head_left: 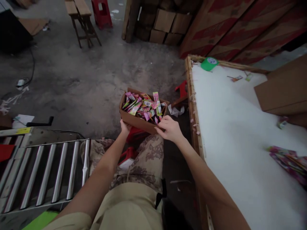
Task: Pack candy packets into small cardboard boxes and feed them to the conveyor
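A small open cardboard box (137, 122) is held up above my knees. It is filled with small pink, purple and green packets (146, 105), some sticking out over the rim. My left hand (125, 127) supports its near left corner from below, with the fingers partly hidden under it. At the near right corner, my right hand (169, 128) is closed on the box's edge, thumb outside and fingers over the rim by the packets. Whether those fingers also pinch a packet I cannot tell.
At left is a roller conveyor (50, 172). A white-topped table (230, 127) with a wooden rim stands at right, bearing green tape (209, 64), loose packets (286, 159) and a large carton (285, 86). Ahead are a wooden stool (81, 12), a red stool (102, 12) and stacked cartons (165, 24).
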Action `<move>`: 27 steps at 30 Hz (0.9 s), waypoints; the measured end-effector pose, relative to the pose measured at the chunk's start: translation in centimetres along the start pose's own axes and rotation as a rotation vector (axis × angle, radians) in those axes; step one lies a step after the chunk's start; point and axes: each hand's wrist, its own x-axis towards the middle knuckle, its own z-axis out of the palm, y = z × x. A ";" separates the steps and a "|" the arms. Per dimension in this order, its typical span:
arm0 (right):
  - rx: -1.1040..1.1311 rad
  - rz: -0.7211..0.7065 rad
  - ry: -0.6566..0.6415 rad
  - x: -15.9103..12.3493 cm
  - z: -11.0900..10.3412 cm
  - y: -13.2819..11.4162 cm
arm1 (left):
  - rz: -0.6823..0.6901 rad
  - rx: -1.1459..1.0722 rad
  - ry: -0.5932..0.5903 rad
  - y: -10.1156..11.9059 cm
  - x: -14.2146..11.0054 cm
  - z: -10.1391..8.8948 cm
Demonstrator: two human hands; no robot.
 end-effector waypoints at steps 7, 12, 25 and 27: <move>-0.036 0.086 -0.099 -0.5 1.5 2.6 | 0.239 0.304 0.204 6.8 0.1 -3.0; 0.065 0.180 0.142 0.3 1.2 1.9 | 0.632 0.368 -0.185 14.0 0.8 2.6; -0.124 0.068 -0.606 7.9 5.2 3.0 | 0.826 1.251 -0.825 16.5 -1.2 2.5; -0.085 0.082 -0.731 8.5 6.1 3.4 | 0.809 1.375 -0.931 16.8 -2.1 2.9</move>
